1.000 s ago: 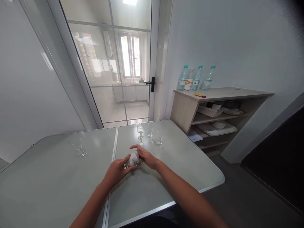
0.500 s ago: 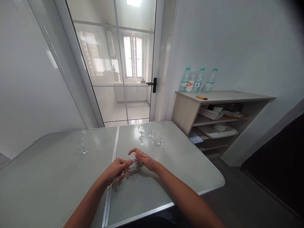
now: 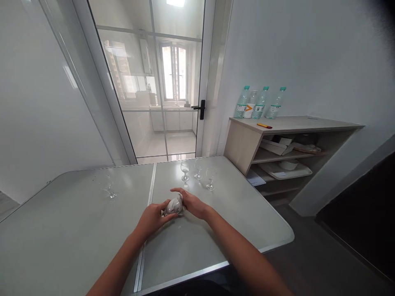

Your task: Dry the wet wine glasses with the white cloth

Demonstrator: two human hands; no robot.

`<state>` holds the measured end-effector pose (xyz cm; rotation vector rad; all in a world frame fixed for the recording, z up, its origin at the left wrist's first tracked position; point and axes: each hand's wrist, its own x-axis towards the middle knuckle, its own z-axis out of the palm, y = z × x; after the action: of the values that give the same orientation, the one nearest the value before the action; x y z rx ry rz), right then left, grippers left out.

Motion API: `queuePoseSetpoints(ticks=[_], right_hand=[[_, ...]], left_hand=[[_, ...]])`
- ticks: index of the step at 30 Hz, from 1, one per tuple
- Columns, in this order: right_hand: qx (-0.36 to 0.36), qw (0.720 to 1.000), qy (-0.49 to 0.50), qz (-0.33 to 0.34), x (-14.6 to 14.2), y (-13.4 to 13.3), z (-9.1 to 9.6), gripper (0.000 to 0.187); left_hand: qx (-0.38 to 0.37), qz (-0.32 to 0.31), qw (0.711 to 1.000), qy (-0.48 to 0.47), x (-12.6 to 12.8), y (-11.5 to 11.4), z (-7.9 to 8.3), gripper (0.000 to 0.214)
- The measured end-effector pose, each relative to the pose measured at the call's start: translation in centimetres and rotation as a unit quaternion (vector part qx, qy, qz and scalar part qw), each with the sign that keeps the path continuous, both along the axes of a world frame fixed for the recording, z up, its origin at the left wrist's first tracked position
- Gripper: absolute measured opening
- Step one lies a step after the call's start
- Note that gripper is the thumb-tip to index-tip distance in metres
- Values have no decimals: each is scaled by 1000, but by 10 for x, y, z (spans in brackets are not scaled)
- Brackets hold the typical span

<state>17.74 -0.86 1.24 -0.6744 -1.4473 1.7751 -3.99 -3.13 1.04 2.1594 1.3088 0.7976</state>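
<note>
Between my hands, low over the table, lies a tilted clear stemmed glass (image 3: pixel 171 208), its rim side toward the right. My left hand (image 3: pixel 153 218) is closed around its bowl, thumb along the near side. A white cloth (image 3: pixel 178 202) fills the bowl and shows through the glass. At the mouth end, my right hand (image 3: pixel 194 205) is closed on the cloth, partly hiding it; one finger stretches out above. Beyond my hands stand three more stemmed glasses: one at the left (image 3: pixel 184 171), one in the middle (image 3: pixel 198 172) and one nearer at the right (image 3: pixel 210 183).
Another clear glass (image 3: pixel 111 194) is on the left part of the table (image 3: pixel 77 230). A metal seam (image 3: pixel 152 185) splits the tabletop. To the right, a shelf unit (image 3: pixel 243 142) carries several bottles (image 3: pixel 259 105) and an orange-yellow cutter (image 3: pixel 264 126). A glass door (image 3: pixel 173 135) is behind the table.
My left hand has shifted from the stem end to around the bowl, and the glass has turned so its bowl shows more. My right hand has moved slightly right with the cloth.
</note>
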Motion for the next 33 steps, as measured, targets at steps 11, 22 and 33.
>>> queuePoseSetpoints(ticks=[11, 22, 33], right_hand=[[62, 998, 18, 7, 9, -1, 8, 54], [150, 987, -3, -61, 1, -2, 4, 48], [190, 982, -8, -10, 2, -7, 10, 53]], left_hand=[[-337, -110, 916, -185, 5, -8, 14, 59], [-413, -89, 873, -243, 10, -7, 7, 66], [-452, -95, 835, -301, -8, 4, -2, 63]])
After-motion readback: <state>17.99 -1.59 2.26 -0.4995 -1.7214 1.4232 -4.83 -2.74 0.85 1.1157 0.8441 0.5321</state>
